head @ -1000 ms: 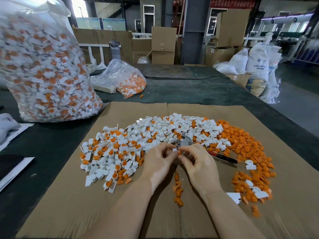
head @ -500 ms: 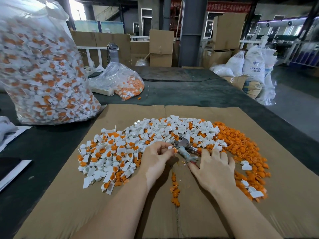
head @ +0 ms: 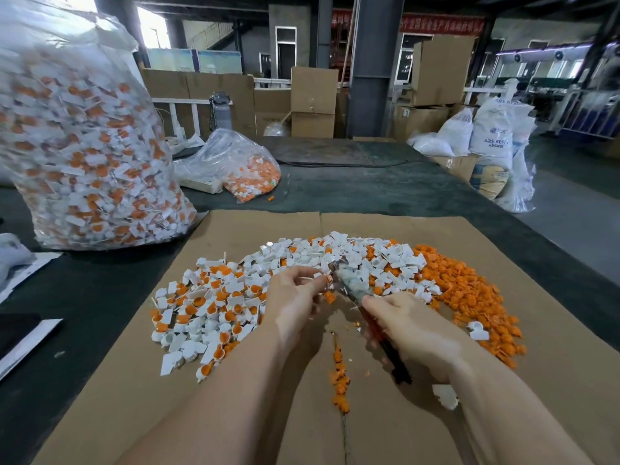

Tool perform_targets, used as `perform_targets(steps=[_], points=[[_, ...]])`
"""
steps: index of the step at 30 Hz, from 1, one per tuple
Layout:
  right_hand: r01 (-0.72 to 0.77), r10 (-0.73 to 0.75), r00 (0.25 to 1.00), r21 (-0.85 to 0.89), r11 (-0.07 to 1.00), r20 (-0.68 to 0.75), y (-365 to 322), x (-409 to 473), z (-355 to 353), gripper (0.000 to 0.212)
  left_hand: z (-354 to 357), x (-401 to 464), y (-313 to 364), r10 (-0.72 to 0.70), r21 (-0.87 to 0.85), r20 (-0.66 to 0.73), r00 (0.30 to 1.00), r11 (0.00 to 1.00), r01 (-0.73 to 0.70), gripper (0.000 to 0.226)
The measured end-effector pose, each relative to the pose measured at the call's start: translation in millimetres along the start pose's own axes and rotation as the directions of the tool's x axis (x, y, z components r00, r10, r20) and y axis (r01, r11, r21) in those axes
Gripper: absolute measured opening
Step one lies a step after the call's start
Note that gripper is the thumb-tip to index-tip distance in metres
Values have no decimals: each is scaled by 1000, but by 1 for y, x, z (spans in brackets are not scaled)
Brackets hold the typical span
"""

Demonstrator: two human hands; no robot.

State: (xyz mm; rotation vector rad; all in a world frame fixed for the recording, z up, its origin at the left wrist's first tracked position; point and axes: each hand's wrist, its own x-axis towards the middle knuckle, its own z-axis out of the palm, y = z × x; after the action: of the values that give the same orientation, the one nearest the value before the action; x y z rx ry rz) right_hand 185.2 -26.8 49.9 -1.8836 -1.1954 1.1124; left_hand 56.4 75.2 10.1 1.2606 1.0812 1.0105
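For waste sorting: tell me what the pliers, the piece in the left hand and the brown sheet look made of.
Pliers: greyish head with a glint, likely bare metal, though blurred; red and black grips, probably plastic. Piece pinched by the left hand: smooth orange, likely moulded plastic. Sheet: matte brown with a fold seam, apparently cardboard.

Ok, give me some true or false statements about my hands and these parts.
1. The right hand grips pliers. True.
2. The left hand is open and idle. False: it pinches a small part at the pliers' tip.
3. The orange pile lies right of the mixed pile. True.
4. The big bag stands at the far right. False: it stands at the left, behind the mixed pile.
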Motion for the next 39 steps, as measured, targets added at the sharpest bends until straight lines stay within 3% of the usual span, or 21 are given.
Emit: perform_targets(steps=[4,18,25,33,36,39], points=[[-51,46,996,70,996,72,-2,-2,0,37,-2,1,2,-12,-8,-15,1000,1000,12,2],[14,-15,994,7,1000,112,-2,-4,3,38,-1,1,2,-45,-26,-74,996,999,43,5],[152,-171,984,-278,949,-45,0,0,9,44,1,-2,3,-39,0,-82,996,999,39,6],[160,-216,963,-303,939,-161,12,6,20,41,3,-4,1,-63,-39,-129,990,998,58,6],[124,-252,925,-400,908,-284,25,13,20,37,0,-8,-5,-51,-28,-131,990,998,47,8],[2,-339,841,-623,782,-422,35,22,19,39,-3,-11,-14,78,155,-100,992,986,-62,16]])
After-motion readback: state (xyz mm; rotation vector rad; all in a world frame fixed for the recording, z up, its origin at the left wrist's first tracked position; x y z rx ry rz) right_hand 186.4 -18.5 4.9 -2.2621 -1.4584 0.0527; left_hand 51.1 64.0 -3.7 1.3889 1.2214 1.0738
